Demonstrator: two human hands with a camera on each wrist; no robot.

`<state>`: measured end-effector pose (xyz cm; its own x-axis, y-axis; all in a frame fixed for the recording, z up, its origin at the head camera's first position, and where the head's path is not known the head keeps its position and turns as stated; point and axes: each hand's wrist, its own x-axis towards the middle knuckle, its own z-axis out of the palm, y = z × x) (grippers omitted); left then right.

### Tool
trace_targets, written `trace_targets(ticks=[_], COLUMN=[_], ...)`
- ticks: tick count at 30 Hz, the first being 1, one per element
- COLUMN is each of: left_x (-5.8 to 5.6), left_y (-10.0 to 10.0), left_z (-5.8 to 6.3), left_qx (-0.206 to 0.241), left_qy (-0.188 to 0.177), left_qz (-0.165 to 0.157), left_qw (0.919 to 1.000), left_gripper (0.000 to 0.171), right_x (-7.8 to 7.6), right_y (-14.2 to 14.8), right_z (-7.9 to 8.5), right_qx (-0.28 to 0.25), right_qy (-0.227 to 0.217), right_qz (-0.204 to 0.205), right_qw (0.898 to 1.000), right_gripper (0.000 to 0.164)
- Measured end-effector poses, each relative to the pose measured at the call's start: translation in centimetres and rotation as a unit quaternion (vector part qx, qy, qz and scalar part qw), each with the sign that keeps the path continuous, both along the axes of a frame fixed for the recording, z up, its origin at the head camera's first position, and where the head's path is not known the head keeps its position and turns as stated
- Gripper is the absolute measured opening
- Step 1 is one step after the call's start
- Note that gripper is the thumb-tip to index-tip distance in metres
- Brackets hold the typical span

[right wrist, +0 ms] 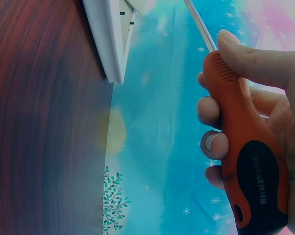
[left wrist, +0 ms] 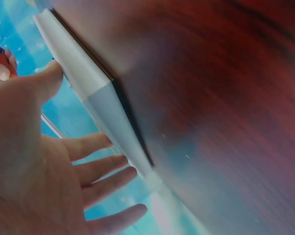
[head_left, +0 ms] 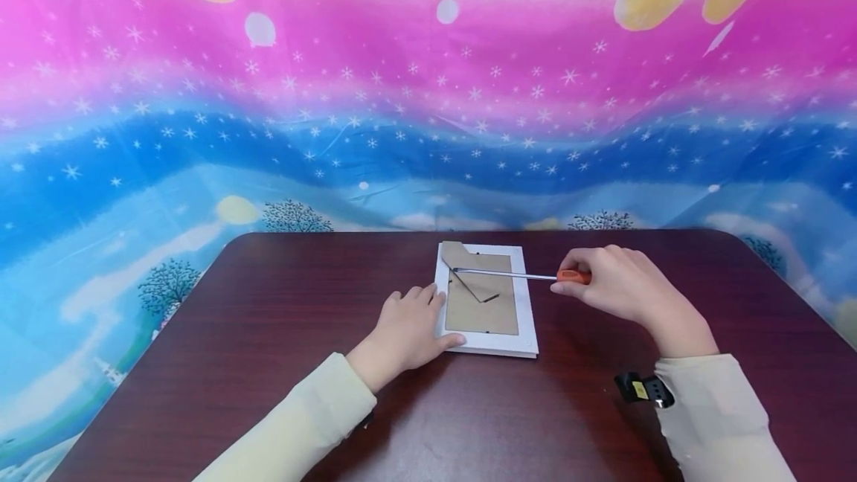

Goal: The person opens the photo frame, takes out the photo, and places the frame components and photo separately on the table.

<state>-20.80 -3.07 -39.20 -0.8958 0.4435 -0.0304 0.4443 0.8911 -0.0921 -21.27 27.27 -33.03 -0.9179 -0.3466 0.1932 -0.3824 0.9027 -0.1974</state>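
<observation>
A white frame (head_left: 495, 344) holds brown backing (head_left: 498, 315) beneath the screwdriver (head_left: 570, 276).

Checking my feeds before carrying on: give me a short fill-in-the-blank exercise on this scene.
1. The right hand grips a screwdriver by its orange and ____ handle.
2. The left hand touches a picture frame whose border is coloured ____.
3. The frame rests on a dark reddish-brown ____.

Missing words: black; white; table.
</observation>
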Motion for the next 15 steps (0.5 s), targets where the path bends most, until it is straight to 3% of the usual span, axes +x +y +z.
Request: trace_targets(ticks=[15], left_x=[1.2], left_y=[1.4], left_z=[-0.1], left_qx=[-0.041], left_qy=[0.026], left_qz=[0.014], left_qw=[0.9987], left_gripper=[0.084], right_x=[-0.1], right_y=[0.0], right_z=[0.0], right_qx=[0.002], right_qy=[0.001], right_qz=[0.000], right_qw=[1.000], right_gripper=[0.021])
